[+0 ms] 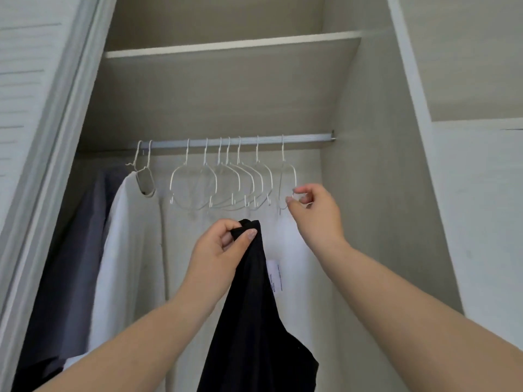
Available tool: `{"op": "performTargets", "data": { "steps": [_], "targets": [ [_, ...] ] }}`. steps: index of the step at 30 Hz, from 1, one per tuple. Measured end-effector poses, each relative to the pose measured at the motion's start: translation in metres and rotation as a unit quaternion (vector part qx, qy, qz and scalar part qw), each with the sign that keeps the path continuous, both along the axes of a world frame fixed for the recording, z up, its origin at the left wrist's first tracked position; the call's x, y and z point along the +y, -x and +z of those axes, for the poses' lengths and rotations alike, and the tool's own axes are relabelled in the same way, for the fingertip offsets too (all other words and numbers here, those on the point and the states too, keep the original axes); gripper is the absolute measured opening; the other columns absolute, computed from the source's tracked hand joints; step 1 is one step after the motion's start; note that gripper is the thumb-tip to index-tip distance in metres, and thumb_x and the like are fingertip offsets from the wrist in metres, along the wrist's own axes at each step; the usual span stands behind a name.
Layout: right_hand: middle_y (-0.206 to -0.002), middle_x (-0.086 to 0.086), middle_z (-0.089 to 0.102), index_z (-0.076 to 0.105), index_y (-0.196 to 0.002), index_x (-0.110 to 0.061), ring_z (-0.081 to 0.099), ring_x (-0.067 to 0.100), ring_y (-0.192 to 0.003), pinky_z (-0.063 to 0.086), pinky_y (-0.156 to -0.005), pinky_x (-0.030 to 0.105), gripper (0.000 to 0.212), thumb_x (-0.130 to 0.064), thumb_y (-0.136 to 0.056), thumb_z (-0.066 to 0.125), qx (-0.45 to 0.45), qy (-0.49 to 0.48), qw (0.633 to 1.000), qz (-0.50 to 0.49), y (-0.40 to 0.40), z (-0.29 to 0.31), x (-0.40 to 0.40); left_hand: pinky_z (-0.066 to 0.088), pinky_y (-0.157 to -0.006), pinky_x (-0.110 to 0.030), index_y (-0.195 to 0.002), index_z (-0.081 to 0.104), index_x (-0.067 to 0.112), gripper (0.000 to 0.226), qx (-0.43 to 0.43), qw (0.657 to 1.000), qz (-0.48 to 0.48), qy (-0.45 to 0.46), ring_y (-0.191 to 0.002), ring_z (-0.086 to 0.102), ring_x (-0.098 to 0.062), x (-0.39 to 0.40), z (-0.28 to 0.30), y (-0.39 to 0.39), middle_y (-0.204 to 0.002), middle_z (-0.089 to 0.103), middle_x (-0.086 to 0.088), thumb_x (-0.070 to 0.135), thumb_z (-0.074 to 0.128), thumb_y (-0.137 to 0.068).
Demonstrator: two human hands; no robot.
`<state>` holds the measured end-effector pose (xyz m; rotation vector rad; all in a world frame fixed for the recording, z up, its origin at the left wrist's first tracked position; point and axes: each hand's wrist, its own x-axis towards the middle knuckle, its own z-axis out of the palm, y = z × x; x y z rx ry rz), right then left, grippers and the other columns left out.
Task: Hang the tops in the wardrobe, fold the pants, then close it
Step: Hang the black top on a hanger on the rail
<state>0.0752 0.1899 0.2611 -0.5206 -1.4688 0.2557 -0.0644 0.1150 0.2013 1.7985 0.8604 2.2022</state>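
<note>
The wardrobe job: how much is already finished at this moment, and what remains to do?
Looks done: a white top and a grey garment already hang at the left of the rail. In hand: the left hand grips a black top, while the right hand pinches the rightmost empty hanger. Left: hanging this top, folding pants (none in view), and closing the wardrobe, which stands open.

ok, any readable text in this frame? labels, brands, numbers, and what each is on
White care tag sewn to the black top gripped by the left hand: shows lines of print, too small and blurred to read.
No other text: none on the wire hangers, the rail, the wardrobe shelf, the sliding door, or the white shirt and grey garment already hanging.
</note>
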Motion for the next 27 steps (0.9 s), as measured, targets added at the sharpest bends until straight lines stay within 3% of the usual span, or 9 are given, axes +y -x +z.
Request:
{"op": "performTargets", "data": {
  "steps": [3, 7, 14, 17, 19, 22, 27],
  "targets": [
    [-0.119, 0.005, 0.052, 0.055, -0.115, -0.02, 0.054, 0.015, -0.092, 0.039, -0.072, 0.022, 0.026, -0.027, -0.09, 0.059, 0.019, -0.02, 0.997, -0.078, -0.012, 0.033, 0.025, 0.049, -0.057, -0.013, -0.086, 0.061, 0.009, 0.004, -0.015, 1.0, -0.017, -0.003, -0.065, 0.062, -0.006, 0.019, 0.012, 0.002, -0.073, 0.069, 0.0, 0.012, 0.062, -0.089],
    [-0.144, 0.012, 0.042, 0.038, -0.141, -0.008, 0.044, 0.028, -0.129, 0.036, -0.097, 0.03, 0.056, -0.038, -0.095, 0.05, -0.088, 0.056, 0.984, -0.144, -0.011, 0.075, 0.05, 0.05, -0.06, -0.014, -0.086, 0.061, 0.01, 0.004, -0.016, 1.0, -0.015, -0.004, -0.069, 0.064, -0.008, 0.042, 0.022, 0.01, -0.078, 0.071, -0.003, 0.013, 0.063, -0.089],
    [-0.133, 0.019, 0.05, 0.045, -0.132, 0.005, 0.048, 0.036, -0.12, 0.042, -0.101, 0.041, 0.058, -0.042, -0.102, 0.03, -0.218, 0.126, 0.961, -0.116, 0.019, 0.098, 0.085, 0.047, -0.06, -0.011, -0.083, 0.06, 0.011, 0.005, -0.02, 1.0, -0.017, -0.016, -0.066, 0.063, -0.004, 0.068, 0.03, 0.026, -0.074, 0.07, 0.003, 0.01, 0.063, -0.088],
    [-0.106, 0.016, 0.055, 0.053, -0.123, 0.002, 0.05, 0.032, -0.103, 0.044, -0.099, 0.046, 0.05, -0.036, -0.103, 0.027, -0.15, 0.133, 0.977, -0.066, 0.026, 0.105, 0.112, 0.045, -0.058, -0.01, -0.084, 0.06, 0.008, 0.005, -0.004, 1.0, 0.001, -0.021, -0.062, 0.06, -0.003, 0.078, 0.029, 0.03, -0.071, 0.067, 0.002, 0.01, 0.063, -0.088],
    [-0.1, 0.011, 0.056, 0.063, -0.102, -0.01, 0.05, 0.029, -0.097, 0.046, -0.097, 0.044, 0.044, -0.034, -0.103, 0.027, -0.087, 0.128, 0.988, -0.017, 0.031, 0.107, 0.126, 0.045, -0.058, -0.01, -0.084, 0.059, 0.006, 0.006, 0.001, 1.0, 0.004, -0.02, -0.061, 0.06, -0.003, 0.084, 0.029, 0.03, -0.07, 0.068, 0.001, 0.01, 0.063, -0.087],
    [-0.097, 0.005, 0.058, 0.053, -0.072, -0.025, 0.061, 0.03, -0.103, 0.048, -0.09, 0.043, 0.041, -0.035, -0.101, 0.026, 0.022, 0.098, 0.995, 0.01, 0.036, 0.109, 0.141, 0.046, -0.057, -0.011, -0.081, 0.059, 0.007, 0.007, 0.002, 1.0, 0.005, -0.013, -0.061, 0.059, -0.004, 0.091, 0.026, 0.029, -0.069, 0.067, 0.002, 0.009, 0.063, -0.087],
    [-0.076, -0.009, 0.052, 0.043, -0.071, -0.028, 0.066, 0.026, -0.089, 0.052, -0.073, 0.048, 0.035, -0.037, -0.101, 0.025, 0.09, 0.027, 0.996, 0.004, 0.037, 0.098, 0.138, 0.047, -0.057, -0.013, -0.082, 0.06, 0.008, 0.007, -0.003, 1.0, 0.015, -0.004, -0.062, 0.06, -0.006, 0.096, 0.024, 0.03, -0.071, 0.068, 0.0, 0.012, 0.064, -0.087]
  ]
}}
